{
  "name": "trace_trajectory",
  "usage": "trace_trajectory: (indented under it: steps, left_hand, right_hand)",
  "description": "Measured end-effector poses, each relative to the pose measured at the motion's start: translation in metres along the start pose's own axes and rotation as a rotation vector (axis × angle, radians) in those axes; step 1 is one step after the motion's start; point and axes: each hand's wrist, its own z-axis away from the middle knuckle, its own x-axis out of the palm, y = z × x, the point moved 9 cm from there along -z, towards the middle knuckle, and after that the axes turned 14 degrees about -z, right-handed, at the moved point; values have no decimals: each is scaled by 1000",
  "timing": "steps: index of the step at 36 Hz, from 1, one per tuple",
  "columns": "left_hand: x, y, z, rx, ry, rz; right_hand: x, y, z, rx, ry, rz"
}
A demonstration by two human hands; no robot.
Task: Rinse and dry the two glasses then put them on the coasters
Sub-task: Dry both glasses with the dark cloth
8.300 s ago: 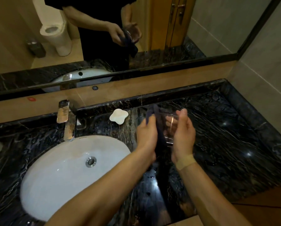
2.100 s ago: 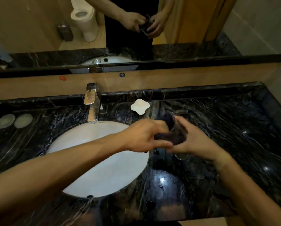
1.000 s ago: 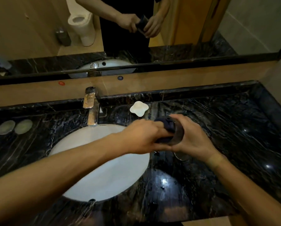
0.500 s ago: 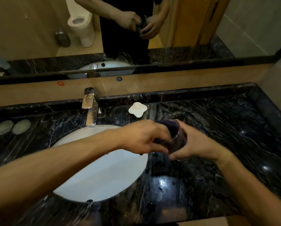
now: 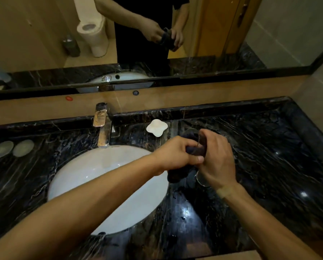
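Cloth [image 5: 192, 147] fills the glass [image 5: 201, 150] that both hands grip.

Two coasters [image 5: 12, 148], one glass [image 5: 201, 147], one cloth [image 5: 177, 175]

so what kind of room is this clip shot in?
A bathroom, likely a hotel or home one. A white sink with a metal tap is set in a black marble counter, and the mirror behind it reflects a toilet.
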Motion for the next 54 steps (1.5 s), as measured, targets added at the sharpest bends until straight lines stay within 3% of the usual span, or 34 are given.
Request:
trace_trajectory:
  steps: [2, 4, 9, 12, 15, 18, 20, 22, 24, 27, 29, 32, 35, 38, 40, 44, 48, 51, 54]
  left_hand:
    - [-2, -2, 0, -17, 16, 93]
    - [-6, -1, 1, 7, 5, 17]
    - [1, 26, 20, 294, -236, -353]
    - [8, 40, 26, 416, -335, -474]
    - [6, 30, 20, 416, -288, -590]
    - [4, 11, 8, 298, -153, -573]
    - [6, -1, 1, 127, -109, -336]
    - [10, -14, -1, -60, -115, 40]
    - [16, -24, 2, -171, -155, 391]
    - [10, -31, 9, -199, -150, 632]
    - [-4, -34, 12, -170, -47, 760]
    - [-35, -34, 19, -89, 259, 947]
    - [-44, -29, 35, -4, 543, 744]
    - [-23, -14, 45, 94, 647, 424]
    - [0, -4, 44, 159, 648, 212]
    - [32, 14, 44, 156, 594, 66]
    - [29, 7, 38, -17, 635, 278]
    - [14, -3, 30, -50, 701, 464]
    - [7, -23, 22, -181, 666, 644]
  right_hand:
    - [1, -2, -1, 33, -26, 15]
    - [5, 4, -3, 152, -165, -86]
    - [23, 3, 8, 468, -822, -934]
    - [23, -8, 14, 442, -956, -982]
    - [17, -6, 3, 298, -765, -717]
    - [12, -7, -5, 156, -541, -341]
    - [16, -8, -5, -19, -427, 41]
    - [26, -5, 1, -116, -359, 167]
    - [26, -2, 4, -158, -309, 100]
    - [13, 2, 4, -127, -220, 51]
    - [0, 15, 1, 120, -125, -176]
    - [6, 39, 8, 541, -21, -870]
    - [24, 49, 15, 812, 37, -1377]
    - [36, 40, 9, 871, 53, -1577]
    - [39, 38, 4, 882, 138, -1585]
    - [18, 34, -3, 809, 391, -1236]
    - [3, 26, 0, 693, 490, -1001]
    - [4, 12, 4, 628, 453, -1011]
    - [9, 6, 5, 573, 347, -1035]
